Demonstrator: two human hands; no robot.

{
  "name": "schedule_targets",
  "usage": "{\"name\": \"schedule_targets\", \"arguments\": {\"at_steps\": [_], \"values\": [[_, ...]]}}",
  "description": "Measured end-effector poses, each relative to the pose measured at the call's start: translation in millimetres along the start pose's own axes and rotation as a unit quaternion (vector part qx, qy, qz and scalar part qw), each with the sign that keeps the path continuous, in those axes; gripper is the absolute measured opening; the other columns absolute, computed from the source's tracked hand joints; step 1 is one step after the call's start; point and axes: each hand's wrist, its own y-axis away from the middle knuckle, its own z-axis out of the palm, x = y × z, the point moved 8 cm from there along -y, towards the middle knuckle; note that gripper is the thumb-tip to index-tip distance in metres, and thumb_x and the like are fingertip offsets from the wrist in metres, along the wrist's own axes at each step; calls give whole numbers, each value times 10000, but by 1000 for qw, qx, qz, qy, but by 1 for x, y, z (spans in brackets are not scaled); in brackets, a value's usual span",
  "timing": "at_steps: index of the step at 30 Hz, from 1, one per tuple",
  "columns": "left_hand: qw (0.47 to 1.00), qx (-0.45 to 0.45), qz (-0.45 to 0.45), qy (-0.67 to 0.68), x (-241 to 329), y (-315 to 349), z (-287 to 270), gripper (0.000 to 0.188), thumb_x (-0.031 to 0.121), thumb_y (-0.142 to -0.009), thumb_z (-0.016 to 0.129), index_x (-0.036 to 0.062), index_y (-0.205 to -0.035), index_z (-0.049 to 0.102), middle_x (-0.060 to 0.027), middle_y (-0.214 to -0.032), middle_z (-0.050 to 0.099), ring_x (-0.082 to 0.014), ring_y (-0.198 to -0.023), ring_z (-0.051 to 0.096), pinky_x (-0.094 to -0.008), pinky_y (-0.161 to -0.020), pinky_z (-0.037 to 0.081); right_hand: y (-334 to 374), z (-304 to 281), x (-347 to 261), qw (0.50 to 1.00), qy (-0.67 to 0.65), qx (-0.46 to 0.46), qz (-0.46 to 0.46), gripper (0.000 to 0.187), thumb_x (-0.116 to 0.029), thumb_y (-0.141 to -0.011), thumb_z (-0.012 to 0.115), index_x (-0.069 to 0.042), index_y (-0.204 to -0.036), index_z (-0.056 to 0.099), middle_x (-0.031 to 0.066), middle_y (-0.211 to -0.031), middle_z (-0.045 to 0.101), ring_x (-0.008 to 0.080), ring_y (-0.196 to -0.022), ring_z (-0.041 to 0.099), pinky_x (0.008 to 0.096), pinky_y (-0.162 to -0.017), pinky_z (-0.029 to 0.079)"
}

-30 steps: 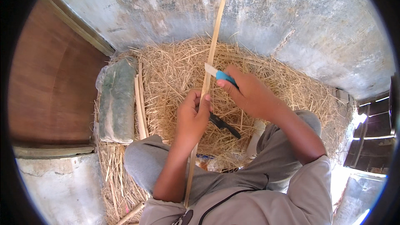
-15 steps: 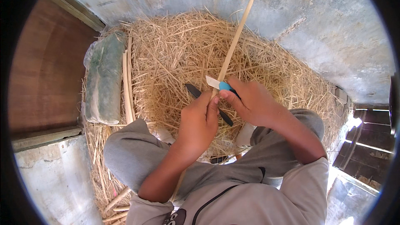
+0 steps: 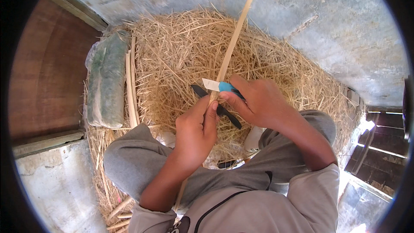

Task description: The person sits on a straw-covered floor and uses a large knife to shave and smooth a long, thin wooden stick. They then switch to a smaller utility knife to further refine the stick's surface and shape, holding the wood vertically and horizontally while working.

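Note:
A long pale strip [image 3: 234, 39], apparently split bamboo or wood, slants up from my hands towards the wall. My left hand [image 3: 195, 126] is closed round it, thumb on top. My right hand [image 3: 263, 103] grips a knife with a blue and black handle [image 3: 228, 88]. Its short, broad blade [image 3: 211, 84] points left and lies across the strip, just above my left fingers. Whether the edge bites in cannot be seen. Beneath my hands, a long dark flat object [image 3: 229, 118] rests on the straw, partly hidden by my left hand.
Loose straw and shavings [image 3: 172, 56] cover the floor between my legs. On the left lie a greenish wrapped bundle [image 3: 106, 82] and several long strips [image 3: 131, 86]. More cut pieces [image 3: 118, 218] sit at lower left. A bluish wall [image 3: 327, 30] rises beyond; a brown panel [image 3: 56, 69] stands left.
Both hands have shifted a little to the left, the knife along with them. The strip's far end has moved up and left, and the blade still lies across the strip.

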Motion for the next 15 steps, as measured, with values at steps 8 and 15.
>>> {"name": "schedule_targets", "arguments": {"at_steps": [8,15], "values": [[1000,-14,-16,-6,4,3,-6,126,93,-1027,562,-10,-1015,632,-115,-663,579,-194,-558,584,-335,-533,457,-9,-1,15,997,39,44,40,469,-488,-1054,439,-44,-1084,587,155,-662,646,375,-639,671,483,-589,517],[998,-58,29,-7,15,36,8,104,74,-1005,585,-21,-1036,616,-183,-671,571,-285,-542,576,-369,-526,449,-4,-80,104,955,-88,185,216,603,-540,-1070,385,5,-1004,633,152,-667,625,308,-610,623,445,-599,484]]}}
